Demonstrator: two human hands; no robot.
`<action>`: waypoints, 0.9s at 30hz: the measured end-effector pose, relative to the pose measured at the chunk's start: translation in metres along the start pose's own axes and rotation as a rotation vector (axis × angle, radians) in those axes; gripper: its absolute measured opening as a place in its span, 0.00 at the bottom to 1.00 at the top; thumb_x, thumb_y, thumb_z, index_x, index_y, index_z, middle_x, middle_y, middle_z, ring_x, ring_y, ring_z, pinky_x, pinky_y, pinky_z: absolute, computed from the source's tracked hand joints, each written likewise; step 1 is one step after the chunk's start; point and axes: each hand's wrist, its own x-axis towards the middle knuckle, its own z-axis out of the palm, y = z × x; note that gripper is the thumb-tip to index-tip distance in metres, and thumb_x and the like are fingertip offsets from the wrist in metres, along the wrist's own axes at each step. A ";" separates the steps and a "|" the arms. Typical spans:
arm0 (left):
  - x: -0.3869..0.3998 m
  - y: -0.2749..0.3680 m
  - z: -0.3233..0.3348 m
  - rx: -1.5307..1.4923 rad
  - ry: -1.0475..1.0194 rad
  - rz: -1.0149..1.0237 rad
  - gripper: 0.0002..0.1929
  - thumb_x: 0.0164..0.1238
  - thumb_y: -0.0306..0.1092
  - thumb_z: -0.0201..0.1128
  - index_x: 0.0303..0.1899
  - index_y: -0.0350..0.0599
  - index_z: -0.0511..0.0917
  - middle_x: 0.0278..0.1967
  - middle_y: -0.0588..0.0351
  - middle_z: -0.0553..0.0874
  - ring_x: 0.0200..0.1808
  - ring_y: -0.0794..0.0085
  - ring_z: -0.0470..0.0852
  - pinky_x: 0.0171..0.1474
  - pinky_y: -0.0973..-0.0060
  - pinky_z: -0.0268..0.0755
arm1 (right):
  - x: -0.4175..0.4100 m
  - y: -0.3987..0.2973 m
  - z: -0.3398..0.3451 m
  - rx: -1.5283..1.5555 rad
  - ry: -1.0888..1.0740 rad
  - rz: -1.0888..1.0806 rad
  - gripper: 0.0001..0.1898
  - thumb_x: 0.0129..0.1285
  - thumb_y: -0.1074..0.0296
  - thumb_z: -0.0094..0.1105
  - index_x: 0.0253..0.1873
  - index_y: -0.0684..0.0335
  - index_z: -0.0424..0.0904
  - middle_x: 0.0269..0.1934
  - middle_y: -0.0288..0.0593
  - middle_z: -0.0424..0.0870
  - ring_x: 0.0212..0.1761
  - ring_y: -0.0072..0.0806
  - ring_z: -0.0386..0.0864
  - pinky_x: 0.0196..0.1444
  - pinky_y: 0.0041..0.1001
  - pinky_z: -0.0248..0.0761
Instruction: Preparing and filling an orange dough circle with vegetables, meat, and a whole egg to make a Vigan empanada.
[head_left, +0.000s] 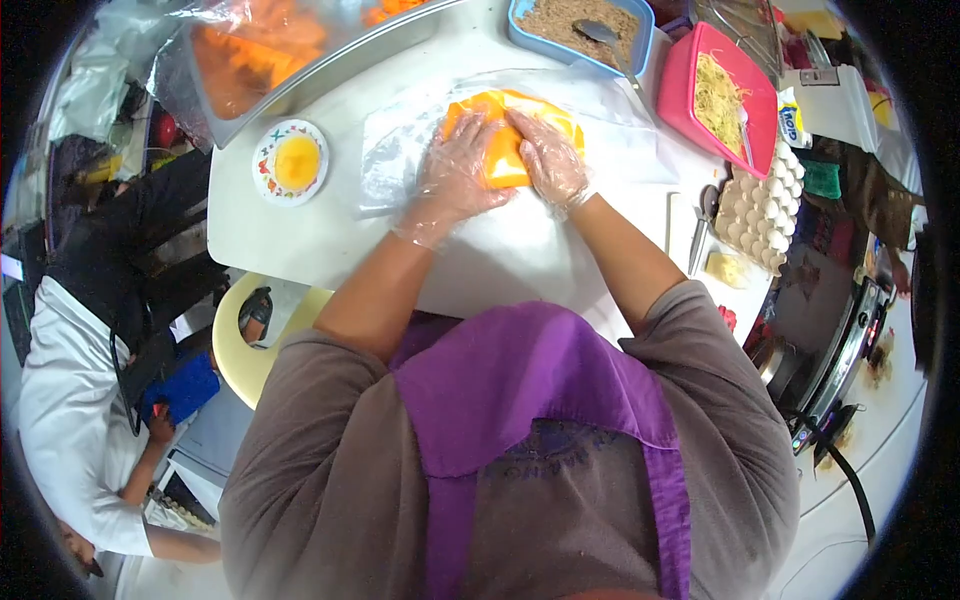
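Observation:
A shiny orange sheet, apparently dough (508, 161), lies folded on clear plastic sheeting (386, 165) on the white table (337, 240). My left hand (461, 165), in a clear plastic glove, holds its left side, with the fingers over the top and the thumb pointing right. From the other side my right hand (551, 157), gloved the same way, holds it with its fingers bent over the surface. The undersides of both hands are hidden. Left of them stands a patterned saucer (264, 180) with beaten egg (297, 162).
A metal tray (330, 60) of orange dough (262, 45) lines the far left. At the far side, a blue container (517, 34) holds ground filling and a spoon (596, 31). Shredded filling fills a pink container (679, 94). An egg tray (739, 206) sits right; a co-worker (79, 405) is left.

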 end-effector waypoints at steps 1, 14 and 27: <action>-0.001 -0.002 0.001 0.002 0.003 0.004 0.49 0.38 0.53 0.72 0.65 0.45 0.60 0.65 0.42 0.63 0.68 0.51 0.58 0.67 0.50 0.47 | 0.001 0.001 0.001 0.002 -0.013 0.005 0.21 0.67 0.65 0.43 0.63 0.62 0.66 0.60 0.52 0.71 0.63 0.46 0.66 0.67 0.37 0.54; -0.044 0.022 -0.025 -0.326 -0.073 0.128 0.35 0.58 0.49 0.61 0.65 0.43 0.62 0.62 0.42 0.68 0.67 0.51 0.61 0.68 0.55 0.49 | -0.057 -0.044 0.004 0.753 0.117 0.384 0.22 0.71 0.65 0.39 0.66 0.69 0.60 0.60 0.57 0.69 0.64 0.38 0.67 0.66 0.29 0.56; -0.024 0.017 -0.020 -0.274 -0.113 0.237 0.24 0.56 0.54 0.61 0.47 0.47 0.79 0.58 0.48 0.73 0.62 0.55 0.68 0.65 0.57 0.55 | -0.045 -0.020 0.033 -0.015 -0.050 -0.224 0.36 0.66 0.41 0.40 0.68 0.65 0.57 0.66 0.54 0.62 0.71 0.45 0.54 0.71 0.39 0.47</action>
